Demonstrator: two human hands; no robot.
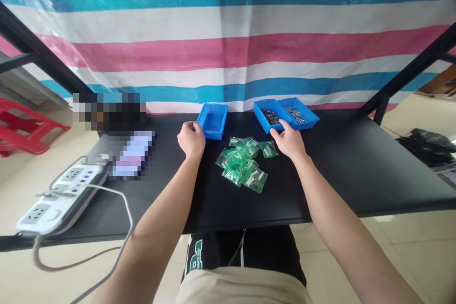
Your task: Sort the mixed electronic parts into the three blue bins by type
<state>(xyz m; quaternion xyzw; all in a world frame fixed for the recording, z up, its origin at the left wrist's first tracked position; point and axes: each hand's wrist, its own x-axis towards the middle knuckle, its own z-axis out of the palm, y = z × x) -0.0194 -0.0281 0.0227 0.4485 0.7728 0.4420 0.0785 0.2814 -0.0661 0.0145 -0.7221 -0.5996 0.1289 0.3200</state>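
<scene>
Bins [215,134] behind packets [238,156], power strip [64,202], stool [33,121]

A plain beige top [242,289] is being worn, only its lower front being shown, w/ soft folds. Blk bottoms [265,249] are being worn too; whether shorts or trousers can't be told. On the L thigh a block-letter logo [197,252] is being displayed, grn w/ wht outline, w/ small lettering being set alongside, approx. "SINCE", the rest being blurred. Near the mid. a narrow wht strip [242,252] is being shown, too small to ID. Both forearms [331,199] are being seen bare, as are the L hand [191,140] & R hand [289,141].
</scene>
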